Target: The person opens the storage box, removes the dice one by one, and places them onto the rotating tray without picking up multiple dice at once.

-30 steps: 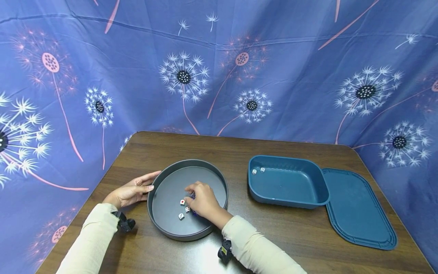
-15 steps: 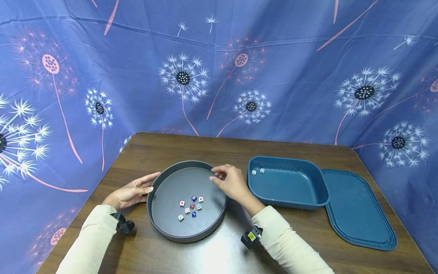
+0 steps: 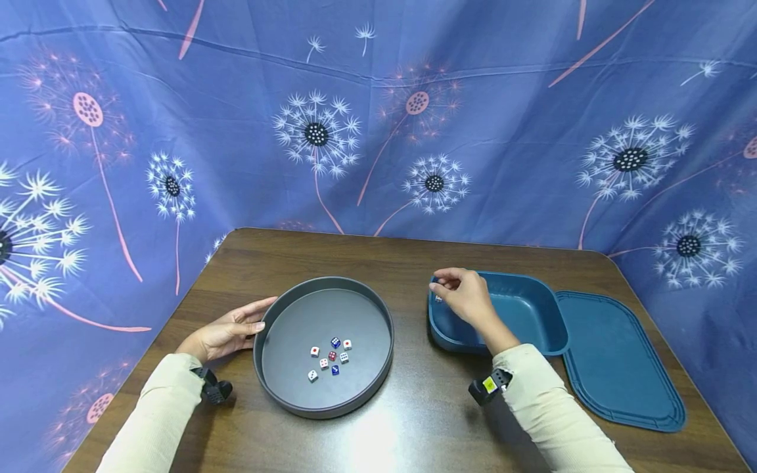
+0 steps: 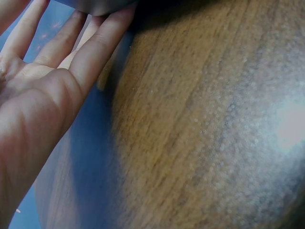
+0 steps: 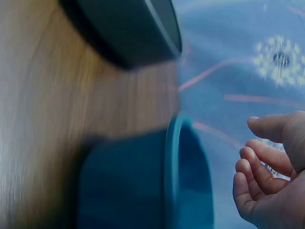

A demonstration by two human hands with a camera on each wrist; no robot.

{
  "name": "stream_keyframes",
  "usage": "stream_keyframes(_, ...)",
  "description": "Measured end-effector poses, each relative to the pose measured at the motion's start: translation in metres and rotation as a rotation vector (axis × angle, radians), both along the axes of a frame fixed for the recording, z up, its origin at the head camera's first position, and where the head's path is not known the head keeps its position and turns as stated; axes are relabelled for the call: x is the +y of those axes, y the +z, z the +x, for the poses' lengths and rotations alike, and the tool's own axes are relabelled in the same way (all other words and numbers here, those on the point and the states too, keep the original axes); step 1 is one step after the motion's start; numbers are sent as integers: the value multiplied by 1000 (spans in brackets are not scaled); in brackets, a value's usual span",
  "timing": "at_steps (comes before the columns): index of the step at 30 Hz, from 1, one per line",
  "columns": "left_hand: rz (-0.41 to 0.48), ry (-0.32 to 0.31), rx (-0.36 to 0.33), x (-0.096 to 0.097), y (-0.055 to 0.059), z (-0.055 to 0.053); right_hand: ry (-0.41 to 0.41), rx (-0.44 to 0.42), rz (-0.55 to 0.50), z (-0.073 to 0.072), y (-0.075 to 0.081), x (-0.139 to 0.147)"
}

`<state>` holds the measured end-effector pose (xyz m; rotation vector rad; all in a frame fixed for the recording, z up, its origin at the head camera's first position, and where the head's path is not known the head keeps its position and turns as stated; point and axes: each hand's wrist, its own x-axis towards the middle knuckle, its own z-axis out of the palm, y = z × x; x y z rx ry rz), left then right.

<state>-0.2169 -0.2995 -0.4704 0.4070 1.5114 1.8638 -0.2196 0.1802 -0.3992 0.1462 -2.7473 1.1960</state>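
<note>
My left hand [image 3: 227,332] holds the left side of a dark grey round cake pan [image 3: 265,384], its thumb at the rim and its fingers against the outer side. In the left wrist view, fingertips of the left hand [image 4: 52,76] meet the pan [image 4: 97,5]. Several white, blue and red dice [image 3: 332,356] lie in the pan. Over the left end of a blue rectangular box [image 3: 526,309] hovers my right hand [image 3: 467,295], fingers loosely bent and thumb apart. Nothing shows between them in the right wrist view. One white die [image 3: 438,299] shows below the thumb.
A flat blue lid [image 3: 623,361] lies right of the box, on the brown wooden table [image 3: 284,447]. Behind the table hangs a blue cloth [image 3: 248,131] with dandelion prints. A strip of bare wood separates pan and box.
My right hand has moved right, from above the dice in the pan, past its rim, to the box. It now hides one of two dice seen there earlier. The left hand stays put.
</note>
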Motion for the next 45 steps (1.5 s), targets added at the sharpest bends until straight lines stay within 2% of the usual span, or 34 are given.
stream_keyframes(7,0,-4,1,-1,-1,0,-103,-34,31,-14,-21,27)
stream_keyframes(17,-29,27,-15,1,2,0,-254,-138,27,-25,-51,36)
stream_keyframes(22,-29,31,-20,1,2,-1,-262,-182,60,-26,-58,35)
stream_keyframes(34,-16,27,-17,1,1,0,-268,-162,144,-30,-67,32)
stream_keyframes(45,-24,34,-30,1,1,0,-299,-143,179,-29,-66,29)
